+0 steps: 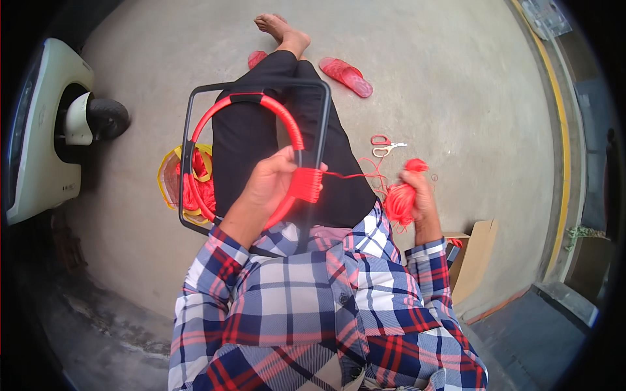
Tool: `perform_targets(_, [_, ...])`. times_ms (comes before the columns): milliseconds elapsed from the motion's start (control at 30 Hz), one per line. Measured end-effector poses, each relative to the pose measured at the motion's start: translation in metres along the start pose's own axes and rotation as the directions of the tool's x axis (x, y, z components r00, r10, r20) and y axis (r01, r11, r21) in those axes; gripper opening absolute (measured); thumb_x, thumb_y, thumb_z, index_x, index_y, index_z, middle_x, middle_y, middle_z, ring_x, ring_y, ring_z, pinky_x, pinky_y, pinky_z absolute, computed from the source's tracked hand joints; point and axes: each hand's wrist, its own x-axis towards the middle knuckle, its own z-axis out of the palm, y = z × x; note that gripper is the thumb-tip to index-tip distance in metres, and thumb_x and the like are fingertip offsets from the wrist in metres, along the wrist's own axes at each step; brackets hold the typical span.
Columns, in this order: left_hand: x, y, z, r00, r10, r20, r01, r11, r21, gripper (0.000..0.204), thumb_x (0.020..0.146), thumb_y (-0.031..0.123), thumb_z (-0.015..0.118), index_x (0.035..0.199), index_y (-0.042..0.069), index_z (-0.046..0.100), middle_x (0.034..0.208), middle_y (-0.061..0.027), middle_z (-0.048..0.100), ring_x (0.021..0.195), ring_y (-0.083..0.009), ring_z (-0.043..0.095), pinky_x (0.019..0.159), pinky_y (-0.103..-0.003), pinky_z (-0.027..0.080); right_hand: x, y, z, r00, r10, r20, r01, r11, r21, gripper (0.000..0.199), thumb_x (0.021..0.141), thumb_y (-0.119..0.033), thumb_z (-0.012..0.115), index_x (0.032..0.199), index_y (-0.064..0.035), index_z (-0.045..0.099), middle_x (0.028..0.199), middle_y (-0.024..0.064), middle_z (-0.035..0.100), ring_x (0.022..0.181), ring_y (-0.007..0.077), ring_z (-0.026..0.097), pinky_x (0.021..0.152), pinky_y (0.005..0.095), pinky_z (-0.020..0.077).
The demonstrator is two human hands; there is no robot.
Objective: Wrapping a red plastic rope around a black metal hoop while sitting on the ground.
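My left hand [270, 181] grips a black square frame [324, 111] at its right side. Inside the frame is a ring [287, 120], mostly wrapped in red cord with black parts showing. A flat band of red cord [306, 184] binds the ring to the frame's right bar, beside my left fingers. Out to the right, my right hand [420, 192] is closed around a bundle of red cord [400, 202]. A single strand [345, 174] runs from the band to this bundle. The frame rests over my outstretched legs, slightly blurred.
Scissors [386, 146] with red and white handles lie on the floor right of my legs. A yellow-edged bag [168, 179] of red cord sits at left. Red slippers [345, 75] lie ahead, a cardboard box [475, 257] at right, and a white wheeled vehicle [49, 130] far left.
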Motion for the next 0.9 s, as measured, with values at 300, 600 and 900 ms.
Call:
perform_targets(300, [0.000, -0.001, 0.009, 0.999, -0.034, 0.041, 0.030, 0.996, 0.082, 0.040, 0.077, 0.011, 0.048, 0.114, -0.003, 0.050, 0.107, -0.0266, 0.064, 0.094, -0.0300, 0.067, 0.085, -0.044, 0.057, 0.047, -0.005, -0.067, 0.982, -0.144, -0.124, 0.150, 0.987, 0.047, 0.016, 0.089, -0.014, 0.061, 0.102, -0.0073, 0.055, 0.082, 0.0049, 0.059, 0.068, 0.0215, 0.061, 0.062, 0.0343, 0.0527])
perform_targets(600, [0.000, -0.020, 0.022, 0.783, 0.598, -0.171, -0.509, 0.774, 0.376, 0.037, 0.089, 0.017, 0.046, 0.123, 0.002, 0.045, 0.117, -0.0108, 0.054, 0.098, -0.0146, 0.054, 0.082, -0.024, 0.042, -0.010, -0.037, 0.186, 0.452, -0.202, 0.869, 0.844, -0.219, -0.490, 0.046, 0.066, -0.020, 0.079, 0.107, -0.0130, 0.060, 0.105, 0.0076, 0.065, 0.098, 0.0275, 0.063, 0.077, 0.0397, 0.0496])
perform_targets(900, [0.009, -0.020, -0.002, 0.956, 0.202, -0.215, -0.185, 0.978, 0.098, 0.043, 0.074, -0.011, 0.046, 0.117, -0.005, 0.052, 0.108, -0.0158, 0.063, 0.092, -0.0236, 0.066, 0.082, -0.036, 0.057, 0.004, 0.000, 0.136, 0.467, -0.511, 0.722, 0.810, -0.081, -0.581, 0.046, 0.063, -0.023, 0.081, 0.102, -0.0074, 0.062, 0.115, 0.0104, 0.058, 0.110, 0.0316, 0.053, 0.091, 0.0424, 0.0443])
